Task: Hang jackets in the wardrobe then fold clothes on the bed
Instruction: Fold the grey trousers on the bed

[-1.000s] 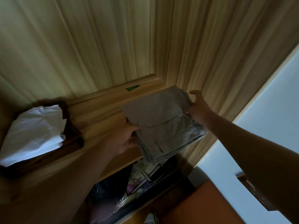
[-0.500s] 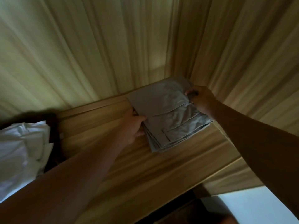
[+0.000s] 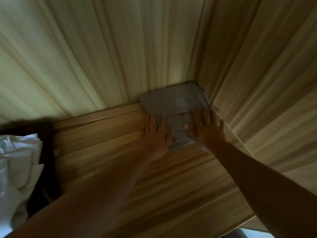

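A folded grey garment [image 3: 173, 103] lies flat on the wooden wardrobe shelf [image 3: 109, 152], tucked into the back right corner against both walls. My left hand [image 3: 155, 134] rests flat on the garment's near left edge, fingers spread. My right hand [image 3: 205, 129] presses flat on its near right part, fingers apart, close to the side wall. Neither hand grips the cloth. The garment's near edge is partly hidden under both hands.
A pile of white cloth [image 3: 17, 169] on something dark [image 3: 44, 152] sits at the left end of the shelf. Wooden back wall [image 3: 103, 57] and right side wall [image 3: 265, 74] enclose the corner. The shelf's front edge [image 3: 240, 222] runs at lower right.
The grey garment went from held at the shelf's front to pushed deep into the back right corner. Both hands let go of it and now lie flat on top.
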The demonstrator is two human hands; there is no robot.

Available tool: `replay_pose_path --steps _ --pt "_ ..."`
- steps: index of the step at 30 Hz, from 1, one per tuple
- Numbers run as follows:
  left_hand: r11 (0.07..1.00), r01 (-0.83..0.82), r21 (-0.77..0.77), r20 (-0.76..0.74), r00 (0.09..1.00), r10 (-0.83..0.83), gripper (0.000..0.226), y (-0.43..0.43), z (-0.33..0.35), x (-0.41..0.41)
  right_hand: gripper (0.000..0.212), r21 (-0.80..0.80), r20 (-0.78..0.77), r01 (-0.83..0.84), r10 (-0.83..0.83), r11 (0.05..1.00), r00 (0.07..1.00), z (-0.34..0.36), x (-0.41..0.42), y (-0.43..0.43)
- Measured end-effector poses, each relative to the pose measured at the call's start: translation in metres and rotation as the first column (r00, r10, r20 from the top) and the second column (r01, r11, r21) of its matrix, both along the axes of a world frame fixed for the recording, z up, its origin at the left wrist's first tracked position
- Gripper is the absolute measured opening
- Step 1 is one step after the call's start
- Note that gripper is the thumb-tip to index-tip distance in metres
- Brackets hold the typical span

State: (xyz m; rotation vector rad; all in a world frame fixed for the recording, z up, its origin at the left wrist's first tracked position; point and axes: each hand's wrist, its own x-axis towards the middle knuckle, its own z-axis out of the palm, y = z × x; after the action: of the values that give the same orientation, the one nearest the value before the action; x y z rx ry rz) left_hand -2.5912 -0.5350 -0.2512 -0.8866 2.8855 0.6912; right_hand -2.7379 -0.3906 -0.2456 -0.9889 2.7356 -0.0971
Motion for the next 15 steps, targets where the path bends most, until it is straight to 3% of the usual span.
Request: replay_pose_path --steps 2,8,13,15 --pt "0.996 0.003 -0.09 -0.004 1.0 -0.003 0.074 -0.001 -0.016 0.0 0.082 -0.044 -0.035 0.012 -0.013 0.999 0.999 -0.011 0.003 0.002" --pt "0.994 0.024 -0.108 -0.022 0.999 -0.026 0.075 -0.006 -0.025 -0.004 0.076 -0.057 -0.07 -0.008 0.004 0.998 0.998 -0.015 -0.006 -0.004" --pt "1.0 0.027 -0.003 0.034 0.999 -0.026 0.079 -0.007 -0.001 0.001 0.078 0.004 0.043 -0.015 0.015 1.0 0.999 0.002 -0.008 -0.003" --pt "0.998 0.03 0.061 0.008 1.0 -0.03 0.078 -0.01 0.02 0.01 0.075 -0.044 0.039 -0.045 0.047 0.998 0.998 0.02 -0.006 0.005"
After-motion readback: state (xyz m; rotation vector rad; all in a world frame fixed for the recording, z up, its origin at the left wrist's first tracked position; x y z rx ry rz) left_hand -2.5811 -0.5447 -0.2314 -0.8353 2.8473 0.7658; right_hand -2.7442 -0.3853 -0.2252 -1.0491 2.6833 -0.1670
